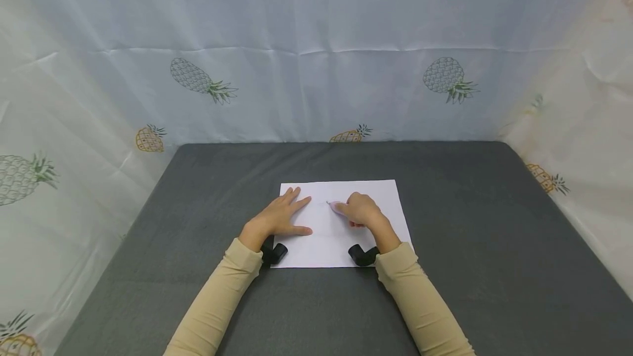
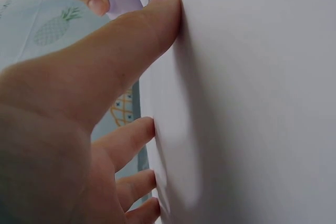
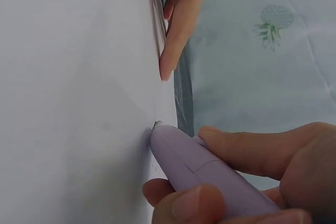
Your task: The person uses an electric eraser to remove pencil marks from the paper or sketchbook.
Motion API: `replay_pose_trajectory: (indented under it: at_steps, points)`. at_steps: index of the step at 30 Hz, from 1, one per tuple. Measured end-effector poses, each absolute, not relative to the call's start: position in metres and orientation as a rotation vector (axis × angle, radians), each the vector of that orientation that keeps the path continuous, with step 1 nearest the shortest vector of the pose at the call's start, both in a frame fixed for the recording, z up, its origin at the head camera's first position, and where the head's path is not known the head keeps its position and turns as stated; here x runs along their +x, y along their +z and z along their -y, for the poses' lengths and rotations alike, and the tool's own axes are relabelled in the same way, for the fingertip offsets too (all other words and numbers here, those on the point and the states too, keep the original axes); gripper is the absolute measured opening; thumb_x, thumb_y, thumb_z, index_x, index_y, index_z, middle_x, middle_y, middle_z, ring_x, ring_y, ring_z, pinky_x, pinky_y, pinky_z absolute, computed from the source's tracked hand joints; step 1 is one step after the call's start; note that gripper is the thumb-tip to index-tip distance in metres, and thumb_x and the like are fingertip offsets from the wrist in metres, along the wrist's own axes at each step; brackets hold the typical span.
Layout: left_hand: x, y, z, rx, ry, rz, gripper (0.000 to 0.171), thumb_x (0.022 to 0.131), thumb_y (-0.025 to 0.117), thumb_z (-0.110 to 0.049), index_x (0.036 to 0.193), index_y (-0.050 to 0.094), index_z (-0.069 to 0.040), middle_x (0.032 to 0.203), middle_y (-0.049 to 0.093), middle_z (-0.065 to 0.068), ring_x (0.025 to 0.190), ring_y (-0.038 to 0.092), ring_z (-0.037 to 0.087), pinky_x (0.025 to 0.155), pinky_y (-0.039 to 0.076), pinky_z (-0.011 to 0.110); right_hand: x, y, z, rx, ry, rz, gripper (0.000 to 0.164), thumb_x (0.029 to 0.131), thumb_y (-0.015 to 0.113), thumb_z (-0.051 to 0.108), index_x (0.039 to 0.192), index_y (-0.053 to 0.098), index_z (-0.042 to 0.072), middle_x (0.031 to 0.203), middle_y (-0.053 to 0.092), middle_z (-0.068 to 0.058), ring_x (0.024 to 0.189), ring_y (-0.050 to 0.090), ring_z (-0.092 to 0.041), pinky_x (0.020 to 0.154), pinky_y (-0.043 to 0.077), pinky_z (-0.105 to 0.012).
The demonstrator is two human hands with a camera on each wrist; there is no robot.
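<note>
A sheet of white paper (image 1: 318,249) lies flat on the grey-covered table. My left hand (image 1: 279,216) rests on its left part with fingers spread, fingertips and thumb touching the paper. My right hand (image 1: 365,211) grips a light purple utility knife (image 3: 202,166) over the upper middle of the sheet. In the right wrist view its short metal tip (image 3: 157,124) is at the paper, and one finger presses on the small slider. The knife's rear end is hidden in the palm. The left wrist view shows the left thumb (image 2: 152,24) close by, with the knife behind it.
Black wrist-camera mounts (image 1: 363,256) sit under both wrists, over the paper's lower edge. The dark grey tabletop (image 1: 470,224) extends on both sides. Curtains with a pineapple print (image 1: 306,92) hang behind the table and at its sides.
</note>
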State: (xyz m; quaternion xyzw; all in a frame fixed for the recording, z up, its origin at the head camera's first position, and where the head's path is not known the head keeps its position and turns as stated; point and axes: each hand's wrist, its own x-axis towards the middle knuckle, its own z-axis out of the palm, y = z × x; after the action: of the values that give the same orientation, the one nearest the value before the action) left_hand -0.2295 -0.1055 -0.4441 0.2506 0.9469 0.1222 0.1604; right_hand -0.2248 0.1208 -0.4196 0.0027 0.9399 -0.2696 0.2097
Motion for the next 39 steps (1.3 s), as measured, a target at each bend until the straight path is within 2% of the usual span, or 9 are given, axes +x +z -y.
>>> replay_pose_trajectory:
  at_steps: [4,11,18,28,39]
  points:
    - [-0.229,-0.444,0.105,0.71,0.344,-2.7,0.084,0.086,0.065,-0.051,0.153,0.028,-0.016,0.164,0.011,0.018,0.153,0.007,0.039,0.122,0.018,0.056,-0.224,-0.417,-0.126,-0.006,-0.747,-2.591,0.046,0.095,0.055,0.041,0.081,0.068,0.0,0.048,0.05,-0.001,0.044,0.041,-0.012,0.047,0.034,-0.023]
    - [-0.228,-0.441,0.104,0.708,0.338,-2.704,0.083,0.086,0.065,-0.052,0.153,0.028,-0.017,0.164,0.011,0.018,0.153,0.007,0.039,0.122,0.018,0.055,-0.225,-0.413,-0.137,-0.042,-0.752,-2.537,0.048,0.094,0.057,0.04,0.066,0.063,0.001,0.048,0.046,-0.001,0.043,0.038,-0.012,0.045,0.032,-0.023]
    - [-0.227,-0.44,0.105,0.729,0.342,-2.713,0.083,0.087,0.065,-0.05,0.152,0.029,-0.014,0.163,0.013,0.02,0.152,0.009,0.04,0.122,0.019,0.056,-0.226,-0.419,-0.126,-0.041,-0.756,-2.604,0.044,0.095,0.055,0.039,0.08,0.067,0.0,0.046,0.049,0.001,0.041,0.039,-0.01,0.044,0.032,-0.022]
    - [-0.229,-0.442,0.105,0.722,0.339,-2.706,0.083,0.086,0.065,-0.05,0.152,0.029,-0.015,0.163,0.012,0.02,0.152,0.008,0.04,0.122,0.018,0.055,-0.227,-0.418,-0.132,0.057,-0.747,-2.623,0.047,0.096,0.054,0.038,0.065,0.063,0.003,0.046,0.048,0.0,0.042,0.039,-0.012,0.045,0.033,-0.023]
    - [-0.229,-0.444,0.106,0.73,0.359,-2.706,0.083,0.086,0.065,-0.05,0.152,0.029,-0.014,0.163,0.012,0.02,0.152,0.009,0.04,0.122,0.019,0.056,-0.224,-0.414,-0.129,-0.019,-0.731,-2.575,0.044,0.094,0.058,0.039,0.076,0.067,0.0,0.045,0.049,0.0,0.041,0.039,-0.011,0.045,0.032,-0.022]
